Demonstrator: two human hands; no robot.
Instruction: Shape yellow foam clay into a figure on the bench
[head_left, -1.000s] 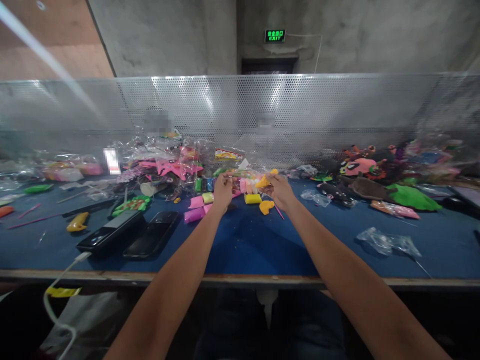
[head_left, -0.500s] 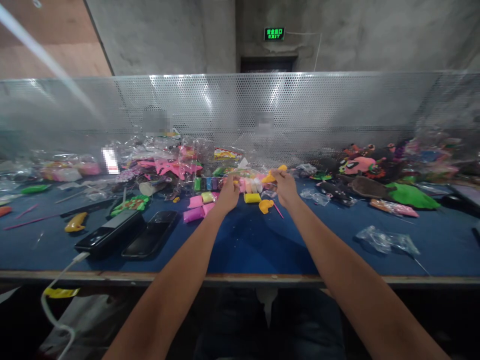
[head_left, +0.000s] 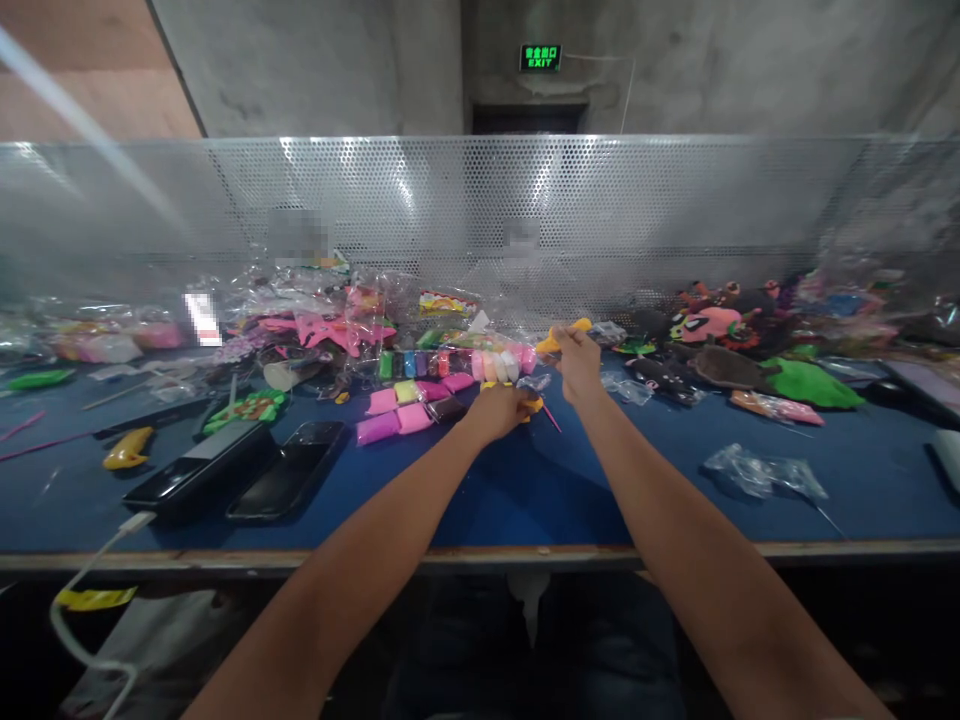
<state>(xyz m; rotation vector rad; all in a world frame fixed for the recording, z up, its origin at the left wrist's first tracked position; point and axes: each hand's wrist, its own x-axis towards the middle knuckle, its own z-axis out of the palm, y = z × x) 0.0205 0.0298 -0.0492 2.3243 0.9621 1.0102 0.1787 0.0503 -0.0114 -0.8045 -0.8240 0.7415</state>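
Observation:
My right hand (head_left: 579,362) pinches an orange-yellow clay piece (head_left: 564,334), holding it above the table at the centre. My left hand (head_left: 501,412) is lower, palm down, with its fingertips closed on a second orange-yellow clay piece (head_left: 534,405), mostly covered by the fingers. Under that same hand, a yellow clay pack (head_left: 491,385) is largely hidden. A thin pink stick (head_left: 552,418) lies between the hands. Left of them are pink and purple clay packs (head_left: 397,415). Behind sits a row of pale and peach clay packs (head_left: 501,363).
A black phone (head_left: 289,472) and a cabled black device (head_left: 196,465) lie at left, near another orange-yellow piece (head_left: 129,449). Dark and green plush-like items (head_left: 814,384) and crumpled clear plastic (head_left: 757,472) are at right. A perforated metal screen (head_left: 435,200) stands behind the table.
My left hand has moved right and nearer to me, from the clay packs onto the loose orange-yellow piece. My right hand still holds its piece, and the view has shifted slightly.

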